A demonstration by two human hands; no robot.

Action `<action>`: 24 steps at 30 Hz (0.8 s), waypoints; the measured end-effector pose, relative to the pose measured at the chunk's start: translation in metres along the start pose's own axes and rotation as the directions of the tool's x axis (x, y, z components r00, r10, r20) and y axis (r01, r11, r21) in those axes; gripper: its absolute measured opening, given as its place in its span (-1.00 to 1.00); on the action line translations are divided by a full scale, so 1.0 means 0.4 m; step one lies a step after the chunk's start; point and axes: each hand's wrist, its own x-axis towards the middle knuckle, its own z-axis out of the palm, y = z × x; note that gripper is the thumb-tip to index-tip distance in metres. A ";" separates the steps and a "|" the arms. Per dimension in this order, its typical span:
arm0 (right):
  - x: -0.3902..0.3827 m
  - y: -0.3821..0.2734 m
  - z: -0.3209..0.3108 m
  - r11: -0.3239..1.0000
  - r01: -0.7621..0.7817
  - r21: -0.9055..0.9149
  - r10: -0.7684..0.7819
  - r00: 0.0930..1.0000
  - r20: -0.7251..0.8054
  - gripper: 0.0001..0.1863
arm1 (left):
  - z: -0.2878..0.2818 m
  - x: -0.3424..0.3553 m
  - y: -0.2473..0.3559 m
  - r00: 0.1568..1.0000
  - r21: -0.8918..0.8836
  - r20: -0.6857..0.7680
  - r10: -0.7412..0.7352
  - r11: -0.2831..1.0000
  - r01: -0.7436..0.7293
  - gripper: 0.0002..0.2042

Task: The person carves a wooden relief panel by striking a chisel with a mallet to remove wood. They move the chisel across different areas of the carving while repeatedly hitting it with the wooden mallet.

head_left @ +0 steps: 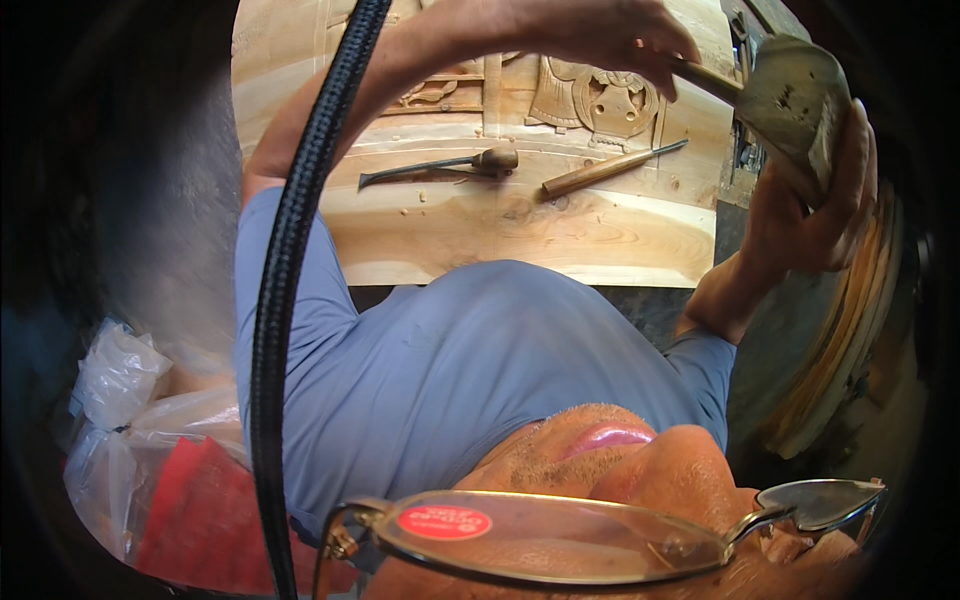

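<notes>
My left hand (590, 35) reaches across the top of a pale carved wooden panel (520, 225) and is closed around a thin chisel (705, 78); its dark shaft points right. My right hand (815, 205) is raised at the right edge, gripping a flat, worn wooden mallet-like block (790, 100) that meets the chisel's end. Relief carving (600, 100) shows under the left hand. Two spare chisels lie on the panel: one with a dark blade and a round handle (440, 165), and one with a long wooden handle (600, 172).
A black braided cable (290, 250) runs top to bottom at the left. Clear plastic bags (120, 380) and something red (200, 510) sit at the lower left. Curved stacked wooden pieces (850, 340) stand at the right. My blue shirt (450, 370) and glasses (560, 540) fill the lower frame.
</notes>
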 end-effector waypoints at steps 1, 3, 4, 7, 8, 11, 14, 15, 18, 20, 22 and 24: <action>0.002 0.005 0.006 1.000 0.012 0.029 -0.011 1.000 -0.012 -0.41 | 0.002 -0.012 0.007 0.997 0.187 -0.056 0.043 0.982 -0.032 -0.72; 0.008 0.005 0.016 0.998 0.017 0.068 -0.016 1.000 -0.016 -0.42 | 0.013 -0.022 0.020 0.969 0.372 -0.169 0.180 0.922 -0.106 -0.76; 0.014 -0.001 0.012 0.999 0.011 0.043 -0.010 1.000 -0.004 -0.42 | 0.029 -0.016 0.021 0.936 0.367 -0.242 0.256 0.917 -0.157 -0.77; 0.069 -0.061 0.010 0.997 -0.077 0.003 0.077 0.997 0.001 -0.43 | 0.010 -0.034 0.029 0.936 0.346 -0.230 0.266 0.921 -0.176 -0.79; 0.081 -0.061 0.012 0.994 -0.099 0.040 0.100 0.995 -0.016 -0.40 | -0.001 -0.041 0.033 0.952 0.336 -0.203 0.231 0.929 -0.154 -0.80; 0.121 -0.092 0.006 0.970 -0.195 0.146 0.208 0.974 -0.086 -0.36 | 0.025 -0.048 -0.002 0.865 0.723 -0.213 0.455 0.669 -0.174 -0.64; 0.050 -0.029 -0.013 0.893 -0.391 0.223 0.424 0.896 -0.127 -0.64 | 0.040 -0.045 -0.010 0.955 0.545 -0.174 0.239 0.832 -0.109 -0.47; 0.027 -0.003 -0.039 0.870 -0.431 0.238 0.463 0.881 -0.097 -0.71 | 0.038 -0.035 0.001 0.987 0.341 -0.111 0.119 0.937 -0.074 -0.42; 0.053 0.106 -0.083 0.934 -0.236 0.269 0.185 0.962 0.202 -0.73 | 0.092 -0.066 -0.105 0.845 0.480 -0.313 0.433 0.840 -0.253 -0.29; 0.024 0.100 -0.062 0.986 -0.041 0.163 0.010 0.982 0.190 -0.69 | 0.115 -0.024 -0.161 0.610 0.835 -0.397 0.686 0.546 -0.071 -0.25; -0.016 0.031 -0.029 0.999 0.032 0.034 -0.035 0.997 0.064 -0.62 | 0.109 -0.015 -0.141 0.743 0.777 -0.363 0.563 0.622 -0.093 -0.26; 0.033 -0.024 -0.005 0.999 0.036 -0.014 -0.036 0.999 0.004 -0.54 | 0.062 -0.051 -0.073 0.952 0.608 -0.163 0.258 0.786 -0.109 -0.34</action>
